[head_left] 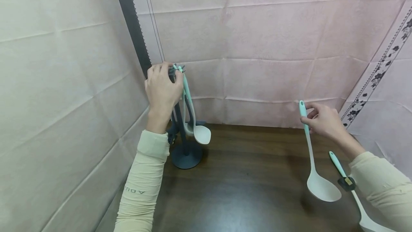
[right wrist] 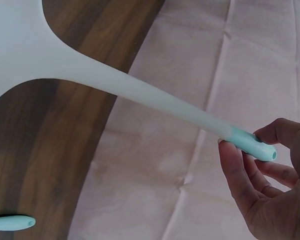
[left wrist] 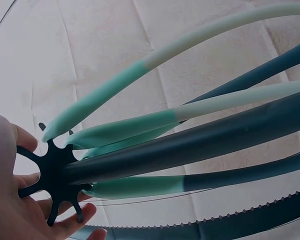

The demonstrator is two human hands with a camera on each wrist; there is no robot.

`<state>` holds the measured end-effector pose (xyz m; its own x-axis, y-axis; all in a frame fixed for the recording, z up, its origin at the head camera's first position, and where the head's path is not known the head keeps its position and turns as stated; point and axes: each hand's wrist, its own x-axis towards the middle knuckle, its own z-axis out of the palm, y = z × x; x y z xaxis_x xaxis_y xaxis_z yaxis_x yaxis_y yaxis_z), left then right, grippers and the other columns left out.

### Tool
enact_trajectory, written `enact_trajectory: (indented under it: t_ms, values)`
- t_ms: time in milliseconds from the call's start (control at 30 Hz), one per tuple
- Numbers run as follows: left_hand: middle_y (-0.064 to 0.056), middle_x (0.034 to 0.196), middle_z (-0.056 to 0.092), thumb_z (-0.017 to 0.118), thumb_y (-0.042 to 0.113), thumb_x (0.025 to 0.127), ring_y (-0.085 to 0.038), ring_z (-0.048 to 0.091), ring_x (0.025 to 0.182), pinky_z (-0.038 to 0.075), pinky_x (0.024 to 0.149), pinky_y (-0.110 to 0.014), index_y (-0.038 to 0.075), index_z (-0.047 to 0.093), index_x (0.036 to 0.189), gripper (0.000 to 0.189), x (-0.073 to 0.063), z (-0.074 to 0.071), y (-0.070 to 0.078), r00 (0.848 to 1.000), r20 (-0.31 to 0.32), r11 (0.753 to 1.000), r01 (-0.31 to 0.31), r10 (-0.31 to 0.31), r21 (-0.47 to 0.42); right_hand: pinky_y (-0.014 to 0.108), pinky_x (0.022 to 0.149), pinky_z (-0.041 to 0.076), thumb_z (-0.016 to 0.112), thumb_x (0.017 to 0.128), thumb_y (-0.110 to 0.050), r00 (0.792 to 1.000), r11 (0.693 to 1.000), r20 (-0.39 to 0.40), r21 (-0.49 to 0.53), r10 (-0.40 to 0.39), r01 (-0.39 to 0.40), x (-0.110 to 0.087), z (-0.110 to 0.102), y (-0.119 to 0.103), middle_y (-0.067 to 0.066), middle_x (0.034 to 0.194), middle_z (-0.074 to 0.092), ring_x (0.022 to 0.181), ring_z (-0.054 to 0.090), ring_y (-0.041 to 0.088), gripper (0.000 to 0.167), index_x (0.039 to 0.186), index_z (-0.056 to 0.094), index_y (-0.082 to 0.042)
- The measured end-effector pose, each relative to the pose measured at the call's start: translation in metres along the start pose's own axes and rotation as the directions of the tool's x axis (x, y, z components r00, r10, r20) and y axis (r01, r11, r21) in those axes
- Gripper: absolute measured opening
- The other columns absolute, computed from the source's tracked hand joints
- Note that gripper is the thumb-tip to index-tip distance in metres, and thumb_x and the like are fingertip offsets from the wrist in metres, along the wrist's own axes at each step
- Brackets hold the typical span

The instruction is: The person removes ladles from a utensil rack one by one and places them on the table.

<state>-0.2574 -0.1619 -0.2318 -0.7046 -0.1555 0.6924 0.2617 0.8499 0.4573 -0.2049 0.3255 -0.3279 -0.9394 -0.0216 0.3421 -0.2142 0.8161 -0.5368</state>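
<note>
The utensil stand is taken as the landmark. Its hooked head is gripped from above by the left hand, with the fingers bent about the hooks. A white ladle is pinched near the end of its mint handle between the thumb and fingers of the right hand, well to the right of the stand; the bowl hangs lowest and appears to be lifted off the table. A second mint-handled utensil lies farther to the stand's right and nearer the person. Several hanging utensils are crowded on one side of the stand.

Principal hazards, as judged: the ladle may be turned or dropped, since the grip is placed far from the broad bowl. If it were carried toward the stand, a hanging utensil could be knocked by the bowl. The stand could be tipped by a sideways push, its load being uneven and its base small. Hooks on the stand's bare side may be obstructed by the left fingers. How firmly the head is held cannot be told.
</note>
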Motion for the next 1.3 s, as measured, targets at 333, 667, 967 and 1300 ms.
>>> enact_trajectory:
  t_ms: [333,667,967,1300]
  values:
    - [-0.011,0.144,0.062,0.047,0.041,0.103,-0.032,0.043,0.146,0.042,0.11,-0.056,0.014,0.067,0.137,0.048,0.0,0.002,0.0,1.0,-0.014,1.0,-0.007,0.007,-0.013,0.032,0.053,0.057,0.07,0.099,-0.016,0.996,0.998,0.078,-0.035,0.046,-0.043,-0.005,0.005,0.023,0.029,0.101,0.073,0.06,0.072,0.019,0.042,0.133,0.057,0.006]
    - [-0.012,0.144,0.062,0.048,0.041,0.103,-0.032,0.042,0.145,0.043,0.11,-0.055,0.013,0.067,0.136,0.048,-0.001,0.003,-0.001,1.0,-0.004,1.0,-0.004,0.004,-0.008,0.033,0.056,0.055,0.069,0.099,-0.016,0.989,0.995,0.127,-0.075,0.082,-0.073,-0.009,0.012,0.045,0.03,0.103,0.075,0.06,0.071,0.019,0.046,0.135,0.057,0.009]
    - [-0.012,0.146,0.06,0.048,0.041,0.103,-0.032,0.042,0.146,0.042,0.11,-0.055,0.012,0.066,0.136,0.048,0.0,0.003,-0.001,1.0,0.002,1.0,0.002,-0.002,-0.013,0.037,0.057,0.062,0.068,0.099,-0.012,0.983,0.995,0.154,-0.033,0.101,-0.097,-0.015,0.016,0.057,0.036,0.108,0.072,0.065,0.076,0.026,0.05,0.138,0.053,0.015]
    - [-0.013,0.144,0.062,0.048,0.041,0.103,-0.033,0.043,0.145,0.043,0.109,-0.055,0.011,0.067,0.135,0.047,0.0,0.003,0.0,1.0,-0.011,1.0,-0.006,0.005,-0.018,0.034,0.055,0.062,0.066,0.099,-0.012,0.975,0.991,0.18,-0.012,0.134,-0.134,-0.018,0.026,0.073,0.041,0.115,0.067,0.064,0.075,0.023,0.045,0.133,0.055,0.015]
